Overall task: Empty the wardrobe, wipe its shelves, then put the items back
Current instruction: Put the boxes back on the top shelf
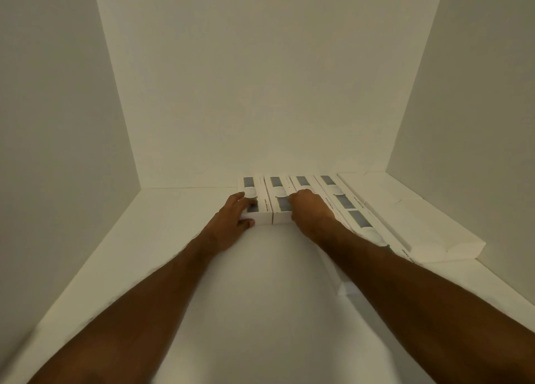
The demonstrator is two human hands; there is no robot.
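Shelf [179,267]: white, inside wardrobe.
Boxes: 4 white boxes side by side at the back, right of centre.
Left hand [234,215]: grips leftmost box [256,201], fingers on top, thumb at near end.
Right hand [311,212]: fingers curled on third box [302,182]; grip unclear.
Plain box [419,227]: far right.

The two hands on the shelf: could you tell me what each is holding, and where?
Left hand grips the leftmost box at its near end; right hand rests on neighbouring boxes, grip unclear.

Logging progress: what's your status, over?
Left hand grips end box. Right hand on third box. Boxes line shelf back. Nothing blocking.
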